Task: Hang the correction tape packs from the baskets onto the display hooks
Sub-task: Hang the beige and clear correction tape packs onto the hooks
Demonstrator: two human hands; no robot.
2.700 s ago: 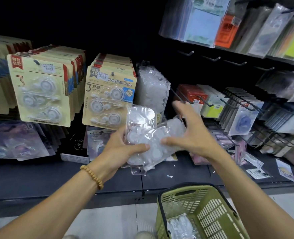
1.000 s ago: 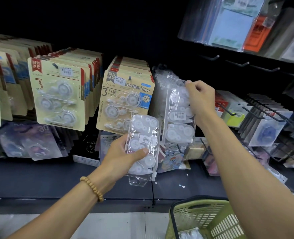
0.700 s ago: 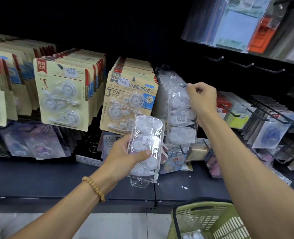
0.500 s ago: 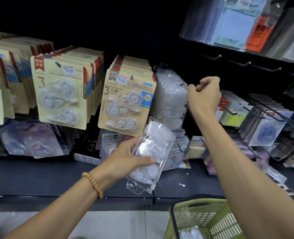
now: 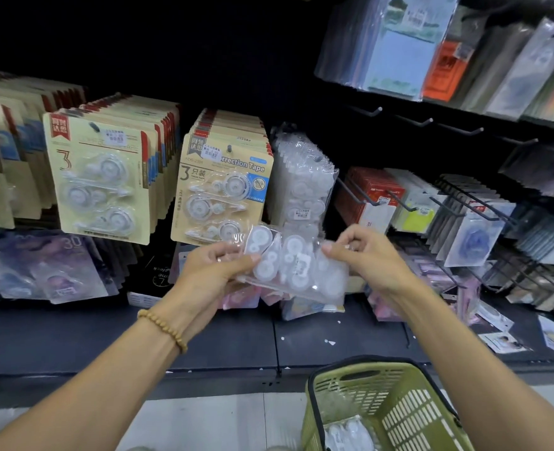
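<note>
Lying crosswise between both hands, one clear correction tape pack [image 5: 296,266], held in front of the display, below the hanging stock. Left hand [image 5: 215,271]: grip pinching the pack's left end, thumb on top. Right hand [image 5: 365,255]: grip pinching the right end. Behind: clear packs [image 5: 303,183] hung on a hook; carded three-packs [image 5: 225,187] just left of them. Below: green basket [image 5: 383,402] on the floor, more clear packs inside.

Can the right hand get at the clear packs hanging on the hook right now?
Probably not yet: the right hand pinches the clear pack with the left hand. Nothing blocks the hanging packs above.
</note>
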